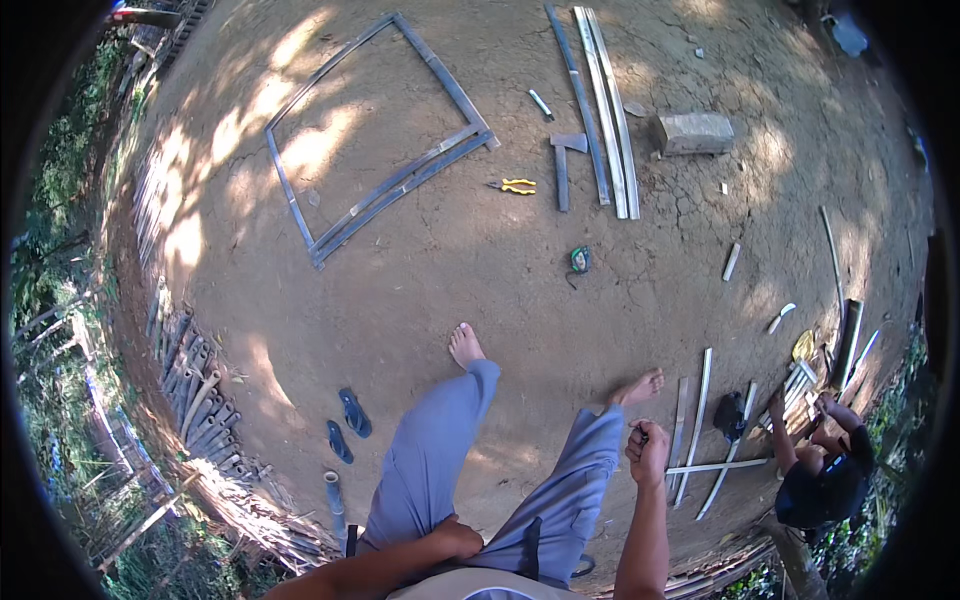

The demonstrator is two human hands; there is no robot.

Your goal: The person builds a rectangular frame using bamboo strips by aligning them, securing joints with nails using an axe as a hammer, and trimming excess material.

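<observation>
- Gripping a small dark object (643, 433) in the right hand (652, 457), raised beside the right lower leg, fingers closed round it; too covered to identify, probably tucked in so as not to drop.
- Resting the left hand (460, 540) at the lap, fingers curled; cannot tell whether holding anything.
- Facing a four-sided frame of dark strips (437, 72), flat on the packed-earth ground (400, 300) ahead and to the left; likely spread there for level support and access from every side.
- Grouped right of the frame: yellow-handled pliers (515, 186), a hatchet (562, 180) and a pale tube with a dark end (540, 104); presumably kept near but off the frame.
- Laid almost parallel past the hatchet: a dark strip (580, 105) and two pale strips (602, 120), perhaps to avoid tangling; farther right, a rough block (695, 134).
- Lying nearer the feet: a tape measure (580, 260), with the bare right foot (637, 387) roughly between it and the right hand.
- Crowding the right side: loose strips (693, 428), some crossed, then a co-worker (825, 490) bent over more pieces.
- Bordering the left: dark sandals (353, 413) and piled bamboo poles (205, 400).
</observation>
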